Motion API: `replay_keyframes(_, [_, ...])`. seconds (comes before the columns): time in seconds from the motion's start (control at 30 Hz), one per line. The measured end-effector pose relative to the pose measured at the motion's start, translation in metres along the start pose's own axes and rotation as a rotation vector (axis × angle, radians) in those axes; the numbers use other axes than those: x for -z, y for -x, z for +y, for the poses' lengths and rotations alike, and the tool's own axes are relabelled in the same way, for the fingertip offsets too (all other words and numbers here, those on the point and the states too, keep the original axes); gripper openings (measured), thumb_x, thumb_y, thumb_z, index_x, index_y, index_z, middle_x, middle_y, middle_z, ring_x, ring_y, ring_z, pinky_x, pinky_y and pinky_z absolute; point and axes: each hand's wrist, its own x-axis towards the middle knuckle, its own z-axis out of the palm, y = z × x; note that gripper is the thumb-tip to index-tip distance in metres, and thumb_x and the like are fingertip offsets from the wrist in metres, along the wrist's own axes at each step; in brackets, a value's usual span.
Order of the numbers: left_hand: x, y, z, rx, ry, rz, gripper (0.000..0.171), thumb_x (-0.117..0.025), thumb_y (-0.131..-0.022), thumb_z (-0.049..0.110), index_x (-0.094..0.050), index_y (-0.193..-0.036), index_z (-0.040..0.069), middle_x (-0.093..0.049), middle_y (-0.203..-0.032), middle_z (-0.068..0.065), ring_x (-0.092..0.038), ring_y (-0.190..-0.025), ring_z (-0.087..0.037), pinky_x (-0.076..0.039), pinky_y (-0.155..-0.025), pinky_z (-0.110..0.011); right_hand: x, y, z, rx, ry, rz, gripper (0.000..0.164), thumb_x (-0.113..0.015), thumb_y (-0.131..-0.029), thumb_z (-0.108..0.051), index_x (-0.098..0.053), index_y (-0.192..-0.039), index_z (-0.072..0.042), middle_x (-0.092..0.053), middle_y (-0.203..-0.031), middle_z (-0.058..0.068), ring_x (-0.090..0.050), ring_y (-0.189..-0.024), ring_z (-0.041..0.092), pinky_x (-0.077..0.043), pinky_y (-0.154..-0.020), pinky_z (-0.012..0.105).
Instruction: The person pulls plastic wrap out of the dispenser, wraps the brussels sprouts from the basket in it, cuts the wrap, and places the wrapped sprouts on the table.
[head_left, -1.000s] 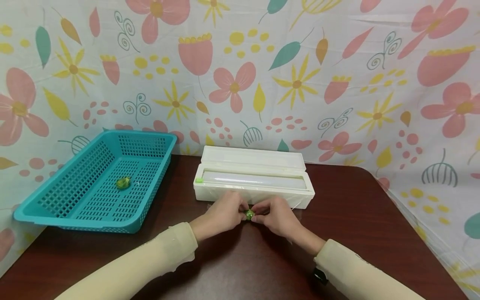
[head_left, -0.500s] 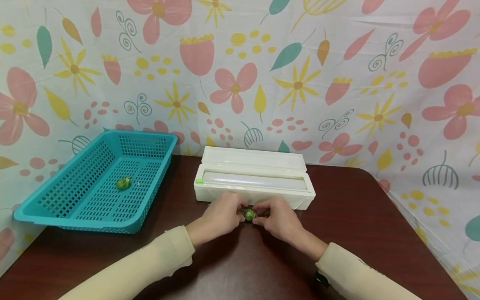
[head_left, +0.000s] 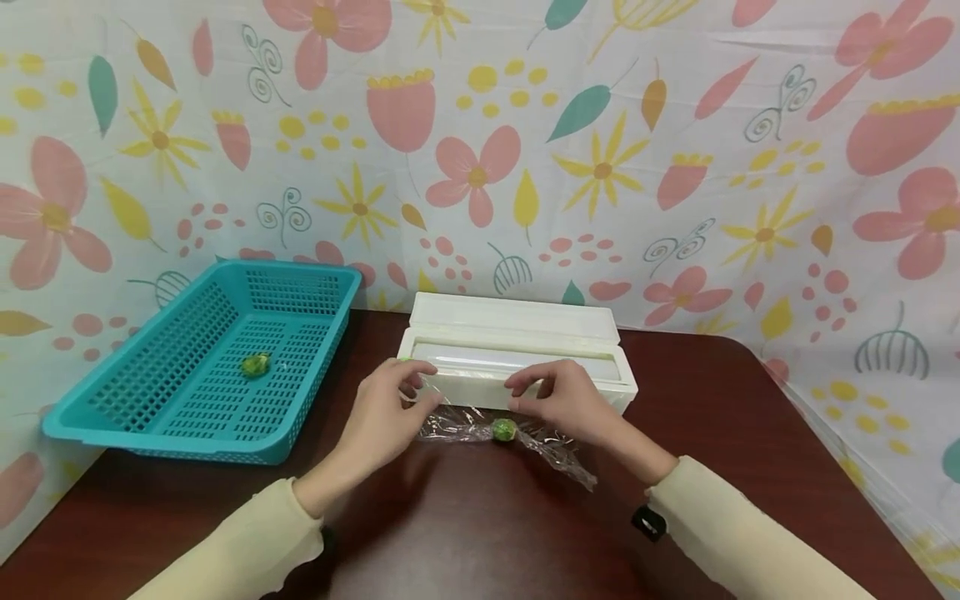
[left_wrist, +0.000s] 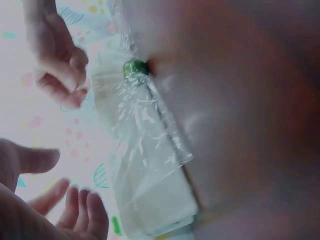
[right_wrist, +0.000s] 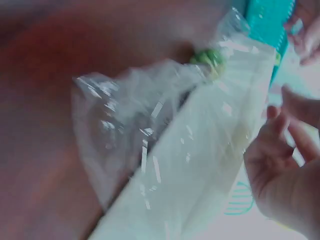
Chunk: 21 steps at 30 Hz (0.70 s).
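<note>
On the near side, between and just below the two hands' fingertips, a small green ball sits at the table, with clear film gathered against both its sides. Neither hand grips anything: the left hand holds its thumb and fingers apart, and the right hand has loosely bent fingers clear of the ball; whether film brushes the left fingertips cannot be told. The ball is round, with no clear long axis, while the film runs left to right beneath the hands, its right tail slanting toward the person. The step in hand looks like wrapping the ball; the next move probably calls for pinching the loose film and gathering it tighter. Just beyond the fingertips lies the white box, lid folded back; farther left of the left hand, the blue basket holds another green piece.
</note>
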Motion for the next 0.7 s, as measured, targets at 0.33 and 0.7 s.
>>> replay_keyframes(0.33, [0.004, 0.003, -0.014, 0.307, 0.084, 0.016, 0.057, -0.074, -0.096, 0.015, -0.049, -0.146, 0.002, -0.049, -0.117, -0.018, -0.053, -0.104, -0.035, -0.044, -0.084, -0.043, 0.001, -0.038, -0.007, 0.119, 0.001, -0.192, 0.022, -0.082, -0.091, -0.008, -0.08, -0.113, -0.004, -0.077, -0.097, 0.006, -0.06, -0.062, 0.015, -0.045, -0.055, 0.027])
replay_keyframes(0.7, [0.003, -0.02, -0.039, 0.429, 0.209, -0.038, 0.062, -0.071, -0.1, 0.017, -0.044, -0.155, 0.01, -0.044, -0.152, -0.026, -0.043, -0.137, -0.042, -0.038, -0.109, -0.061, -0.02, -0.092, -0.017, 0.207, 0.013, -0.327, 0.027, -0.078, -0.094, -0.005, -0.078, -0.121, -0.003, -0.075, -0.113, 0.008, -0.059, -0.07, 0.014, -0.047, -0.064, 0.028])
